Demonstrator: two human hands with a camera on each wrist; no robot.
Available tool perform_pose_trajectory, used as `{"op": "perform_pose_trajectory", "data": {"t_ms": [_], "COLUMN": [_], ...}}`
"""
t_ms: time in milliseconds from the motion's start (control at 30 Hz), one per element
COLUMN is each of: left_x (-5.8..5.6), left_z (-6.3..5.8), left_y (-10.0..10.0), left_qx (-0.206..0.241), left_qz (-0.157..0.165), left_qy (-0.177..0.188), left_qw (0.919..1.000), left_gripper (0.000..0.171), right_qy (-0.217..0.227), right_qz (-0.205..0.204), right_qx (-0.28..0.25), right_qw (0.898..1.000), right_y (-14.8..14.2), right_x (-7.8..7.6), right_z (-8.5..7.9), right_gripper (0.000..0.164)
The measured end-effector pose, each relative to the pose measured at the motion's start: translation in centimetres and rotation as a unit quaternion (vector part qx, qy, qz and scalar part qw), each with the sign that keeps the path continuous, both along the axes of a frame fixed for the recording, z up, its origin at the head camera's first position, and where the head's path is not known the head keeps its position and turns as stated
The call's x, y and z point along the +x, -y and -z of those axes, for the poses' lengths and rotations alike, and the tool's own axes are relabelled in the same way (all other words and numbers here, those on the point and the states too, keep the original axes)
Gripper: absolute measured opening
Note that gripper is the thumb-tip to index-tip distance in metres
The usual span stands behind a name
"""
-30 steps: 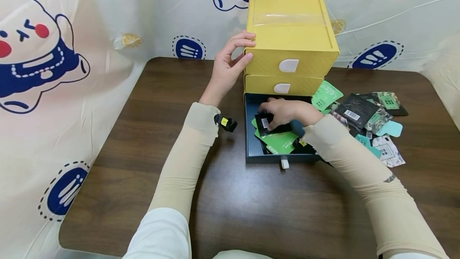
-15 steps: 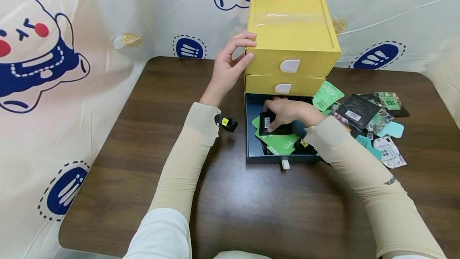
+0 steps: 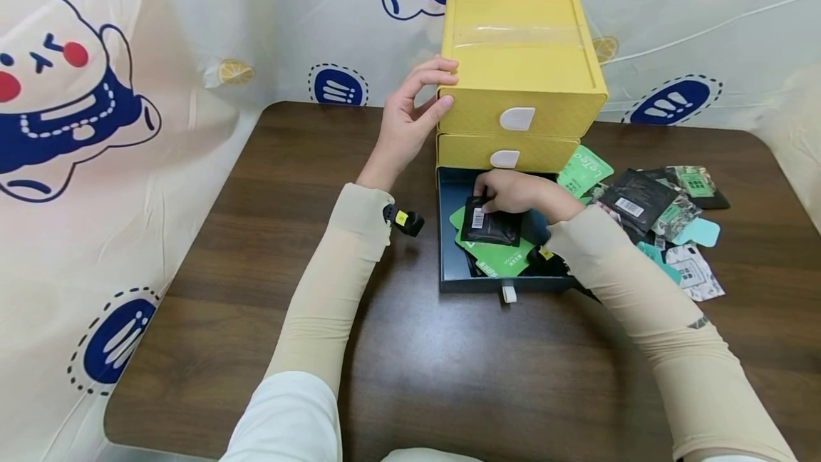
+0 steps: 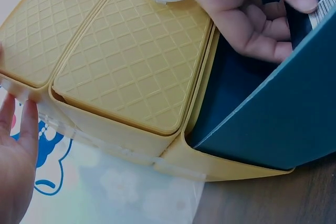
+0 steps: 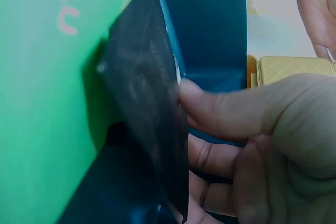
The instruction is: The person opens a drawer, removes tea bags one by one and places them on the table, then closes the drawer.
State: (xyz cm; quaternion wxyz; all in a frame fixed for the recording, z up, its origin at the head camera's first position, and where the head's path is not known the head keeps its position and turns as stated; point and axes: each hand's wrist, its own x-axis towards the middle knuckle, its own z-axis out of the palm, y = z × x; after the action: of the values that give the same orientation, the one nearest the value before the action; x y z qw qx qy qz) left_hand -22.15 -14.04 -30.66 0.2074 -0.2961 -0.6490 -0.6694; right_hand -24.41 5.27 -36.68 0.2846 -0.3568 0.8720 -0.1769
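Note:
A yellow drawer box [image 3: 522, 55] stands at the back of the table, its dark blue bottom drawer [image 3: 458, 282] pulled out. My left hand [image 3: 410, 102] touches the box's upper left front corner, fingers straight along its side. Inside the drawer, my right hand [image 3: 516, 192] pinches a black sachet [image 3: 497, 228] with a white barcode between thumb and fingers. In the right wrist view the sachet [image 5: 144, 87] is seen nearly edge-on, tilted. Beneath it lies green packaging [image 3: 503, 259] with pale lettering. The right fingers partly hide the back of the drawer.
Right of the box, a loose pile of sachets [image 3: 631, 198] in black, green, teal and white covers the table. The two upper drawers are closed, with white tabs [image 3: 517, 118]. A printed curtain [image 3: 224, 13] hangs behind the brown table [image 3: 269, 234].
My right hand has shifted slightly back in the drawer, and more of the black sachet's face shows, flat toward the camera. My left hand has stayed on the box corner.

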Motion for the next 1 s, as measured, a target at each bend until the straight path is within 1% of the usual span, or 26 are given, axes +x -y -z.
{"op": "perform_pose_trajectory", "data": {"t_ms": [133,433,667,833,1000], "left_x": [0.0,0.1,0.1,0.1,0.0], "left_z": [0.0,0.0,0.0,0.0,0.0], "left_y": [-0.1,-0.1,-0.1,-0.1,-0.1], "left_qx": [-0.003,-0.005,-0.004,-0.005,-0.005], "left_qz": [-0.001,-0.004,-0.003,-0.005,-0.006], "left_qy": [-0.001,-0.003,-0.004,-0.006,-0.003], "left_qw": [1.0,1.0,1.0,1.0,1.0], "left_gripper": [0.018,0.018,0.018,0.018,0.018], "right_qy": [-0.001,0.021,0.039,0.043,0.052], "right_qz": [0.001,-0.015,-0.024,-0.014,0.011], "right_qx": [-0.015,-0.059,-0.099,-0.118,-0.148], "right_qw": [1.0,0.998,0.994,0.992,0.988], "right_y": [-0.1,-0.5,-1.2,-2.1,-3.5], "right_x": [0.0,0.3,0.5,0.9,1.3], "right_z": [0.0,-0.4,-0.8,-1.7,-2.8], "right_gripper": [0.015,0.023,0.021,0.019,0.018]}}
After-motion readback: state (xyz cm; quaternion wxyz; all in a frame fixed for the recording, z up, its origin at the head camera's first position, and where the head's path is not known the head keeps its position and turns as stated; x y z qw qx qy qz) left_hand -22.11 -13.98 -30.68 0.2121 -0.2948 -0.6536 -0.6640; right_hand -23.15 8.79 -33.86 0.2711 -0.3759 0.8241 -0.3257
